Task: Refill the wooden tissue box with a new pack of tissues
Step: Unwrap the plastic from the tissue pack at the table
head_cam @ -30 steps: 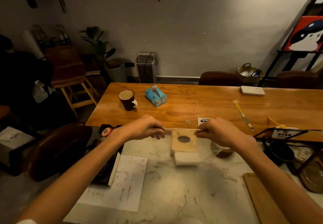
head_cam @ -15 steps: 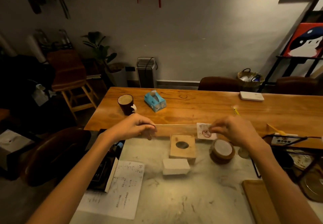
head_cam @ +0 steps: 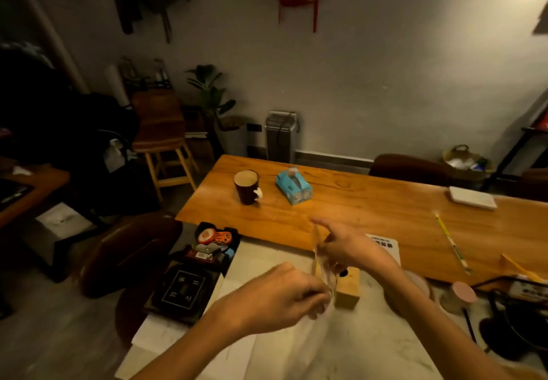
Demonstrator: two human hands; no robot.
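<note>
looking at the wooden tissue box (head_cam: pixel 348 286): it sits on the marble counter (head_cam: pixel 350 347) at its far edge, right against the orange wooden table (head_cam: pixel 370 210), now mostly hidden behind my hands. half a second ago it was in the clear with the white tissue stack lying in front of it; that stack is out of sight now. the clear panel (head_cam: pixel 321 264) i held flat and wide over the box has swung edge-on, near vertical, just left of the box. left hand (head_cam: pixel 281 296) is pinched on its lower end; right hand (head_cam: pixel 347 249) is at the upper end, forefinger stretched out, and i cannot tell whether it grips or only steadies. blur is heavy. view has panned left too. my read: panel is off and going aside, box is open for the refill. new pack is likely the blue tissue pack (head_cam: pixel 294 186) on the table, beside the dark mug (head_cam: pixel 246 186), untouched.
</note>
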